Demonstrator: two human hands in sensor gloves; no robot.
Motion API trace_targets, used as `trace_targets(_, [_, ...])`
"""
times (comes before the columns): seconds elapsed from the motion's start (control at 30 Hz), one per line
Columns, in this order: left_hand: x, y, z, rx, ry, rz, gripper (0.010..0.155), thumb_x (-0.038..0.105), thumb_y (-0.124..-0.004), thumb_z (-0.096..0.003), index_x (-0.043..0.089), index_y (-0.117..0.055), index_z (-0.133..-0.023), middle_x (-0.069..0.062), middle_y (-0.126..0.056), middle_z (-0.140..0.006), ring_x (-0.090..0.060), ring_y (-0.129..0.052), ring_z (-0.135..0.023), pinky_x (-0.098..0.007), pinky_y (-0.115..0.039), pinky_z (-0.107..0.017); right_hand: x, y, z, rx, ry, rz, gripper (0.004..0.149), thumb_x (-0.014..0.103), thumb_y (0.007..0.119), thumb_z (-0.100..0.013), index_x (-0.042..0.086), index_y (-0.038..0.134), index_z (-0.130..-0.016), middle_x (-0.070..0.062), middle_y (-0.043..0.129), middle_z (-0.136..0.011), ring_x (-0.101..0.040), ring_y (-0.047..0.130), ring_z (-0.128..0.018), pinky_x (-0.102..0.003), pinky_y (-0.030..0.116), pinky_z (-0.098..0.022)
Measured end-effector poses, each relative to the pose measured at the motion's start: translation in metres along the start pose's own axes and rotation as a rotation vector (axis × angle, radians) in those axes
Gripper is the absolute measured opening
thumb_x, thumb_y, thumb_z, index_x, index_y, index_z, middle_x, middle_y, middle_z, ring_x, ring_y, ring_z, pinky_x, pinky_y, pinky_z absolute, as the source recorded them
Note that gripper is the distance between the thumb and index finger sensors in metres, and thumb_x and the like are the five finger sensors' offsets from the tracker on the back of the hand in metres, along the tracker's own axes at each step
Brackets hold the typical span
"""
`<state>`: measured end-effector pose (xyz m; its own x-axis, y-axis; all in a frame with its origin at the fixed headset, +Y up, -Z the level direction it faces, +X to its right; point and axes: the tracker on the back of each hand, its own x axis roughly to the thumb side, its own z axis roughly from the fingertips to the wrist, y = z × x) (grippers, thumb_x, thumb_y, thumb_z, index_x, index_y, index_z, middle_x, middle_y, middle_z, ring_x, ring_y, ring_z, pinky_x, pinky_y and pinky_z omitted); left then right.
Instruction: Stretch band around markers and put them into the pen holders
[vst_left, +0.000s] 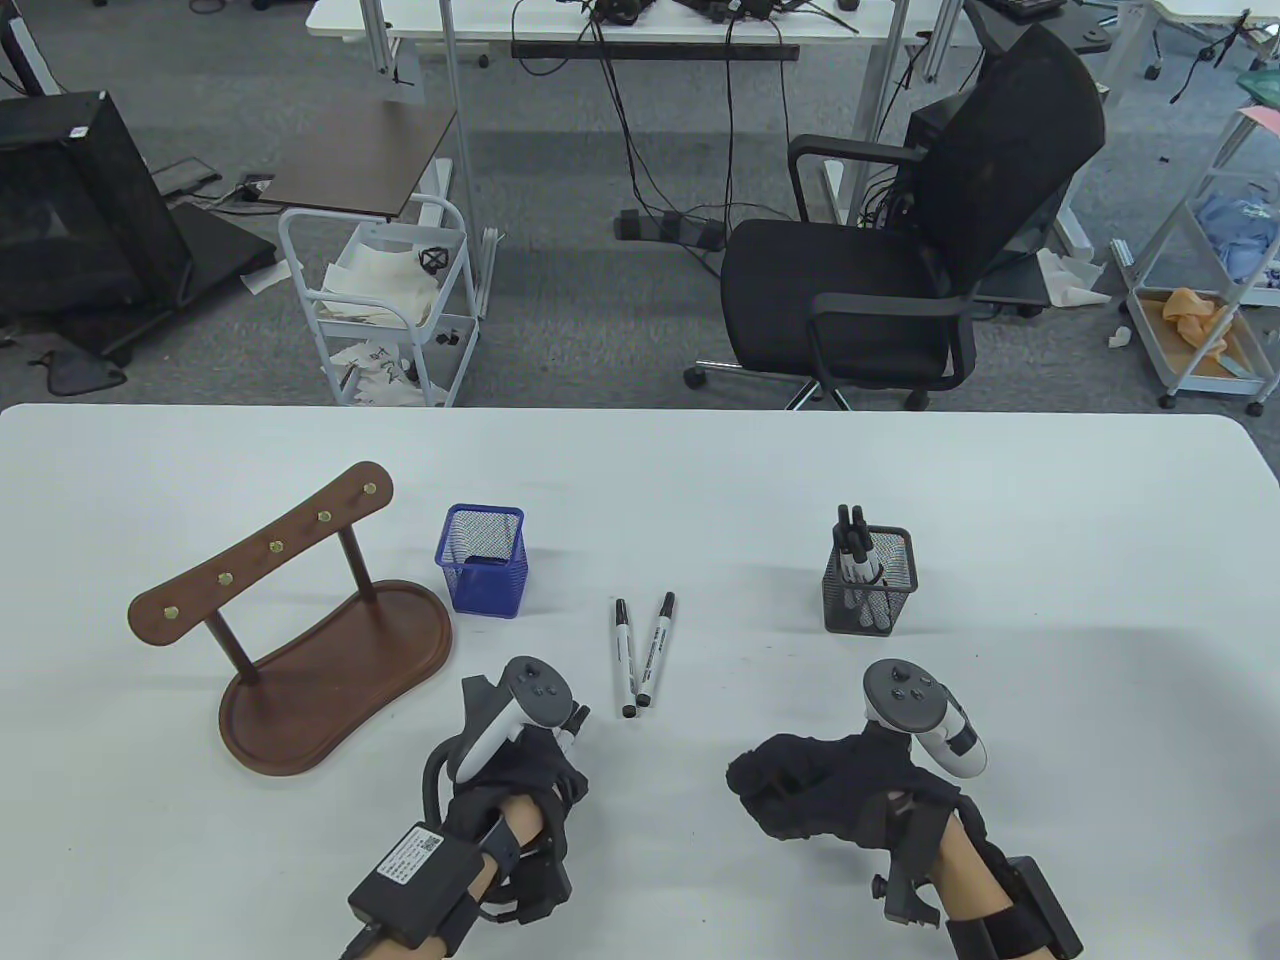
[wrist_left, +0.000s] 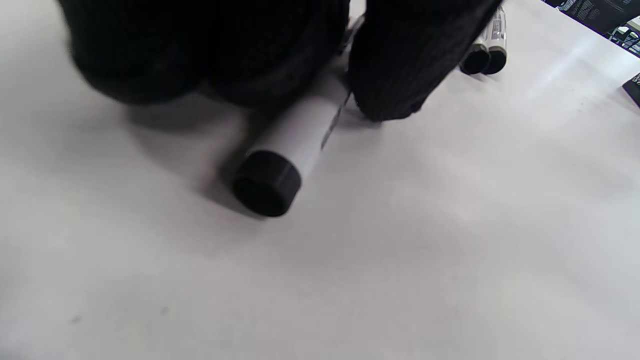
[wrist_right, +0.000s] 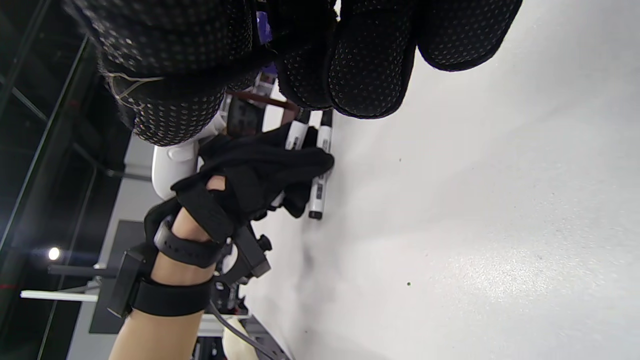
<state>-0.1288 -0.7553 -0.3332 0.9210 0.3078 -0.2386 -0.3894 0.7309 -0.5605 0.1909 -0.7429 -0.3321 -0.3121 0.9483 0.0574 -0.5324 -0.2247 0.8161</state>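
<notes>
Two black-capped white markers (vst_left: 640, 652) lie side by side mid-table; their ends show in the left wrist view (wrist_left: 482, 56). My left hand (vst_left: 555, 745) is down on the table just left of them. Its fingers (wrist_left: 260, 60) and thumb pinch a third marker (wrist_left: 295, 145) that lies on the surface. My right hand (vst_left: 775, 790) rests on the table to the right with its fingers (wrist_right: 370, 65) curled in and nothing visibly held. The blue mesh holder (vst_left: 482, 570) looks empty. The black mesh holder (vst_left: 868, 592) holds several markers. I see no band.
A wooden hook stand (vst_left: 300, 640) on an oval base sits at the left. An office chair (vst_left: 900, 250) and a white cart (vst_left: 385, 300) stand beyond the table's far edge.
</notes>
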Motion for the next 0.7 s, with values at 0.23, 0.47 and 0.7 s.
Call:
trace_targets(0.23, [0.001,0.003,-0.004,0.018,-0.002,-0.033,0.054,0.031,-0.083,-0.0575,0.000,-0.061,-0.096,-0.011,-0.085,-0.068,-0.018,-0.096,-0.037,-0.047,-0.090,-0.031,0.000,0.000,0.000,0.006,0.004,-0.001,0.054,0.040,0.093,-0.046,0.031,0.073,-0.096,-0.006,0.088,-0.091,-0.032,0.092,-0.070,-0.062,0.067,-0.064])
trace_targets(0.47, [-0.006,0.006,-0.004,-0.020,-0.046,0.021,0.051,0.031,-0.073,-0.0597,-0.001,-0.059,-0.097,-0.013,-0.083,-0.070,-0.020,-0.095,-0.041,-0.049,-0.089,-0.033,0.000,0.000,0.000,0.005,0.001,-0.003,0.054,0.040,0.093,-0.046,0.031,0.073,-0.096,-0.006,0.088,-0.091,-0.032,0.092,-0.070,-0.062,0.067,-0.064])
trace_targets(0.7, [-0.013,0.022,-0.001,-0.019,-0.112,0.153,0.050,0.031,-0.066,-0.0613,0.000,-0.052,-0.099,-0.015,-0.076,-0.078,-0.025,-0.092,-0.052,-0.055,-0.084,-0.043,0.000,0.000,0.000,0.006,0.002,-0.008,0.054,0.040,0.092,-0.047,0.031,0.073,-0.096,-0.006,0.088,-0.091,-0.032,0.092,-0.070,-0.062,0.067,-0.064])
